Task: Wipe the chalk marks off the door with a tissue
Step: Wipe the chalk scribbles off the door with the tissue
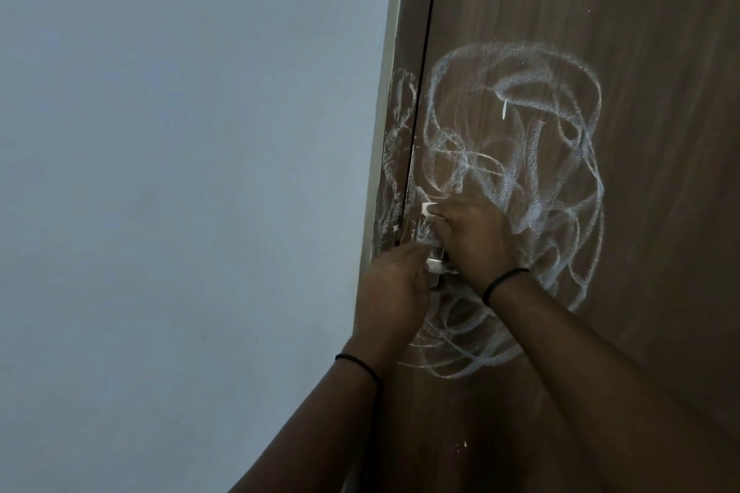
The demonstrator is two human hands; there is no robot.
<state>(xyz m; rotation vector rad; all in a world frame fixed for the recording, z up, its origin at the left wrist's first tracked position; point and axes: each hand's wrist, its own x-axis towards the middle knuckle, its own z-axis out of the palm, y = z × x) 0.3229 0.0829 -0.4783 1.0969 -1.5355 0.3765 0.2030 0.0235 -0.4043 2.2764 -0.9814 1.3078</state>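
Observation:
A brown wooden door (620, 32) carries a big tangle of white chalk scribbles (520, 156) across its middle, with more chalk on the door frame (394, 124) to the left. My right hand (472, 240) presses a small white tissue (549, 212) against the door near its left edge, and the tissue peeks out above my fingers. My left hand (394, 288) reaches in just below and touches a metal door handle (434, 266). How firmly it holds the handle is hidden.
A plain pale blue-grey wall (180, 172) fills the left half of the view. A dark gap runs between door and frame. Both wrists wear thin black bands.

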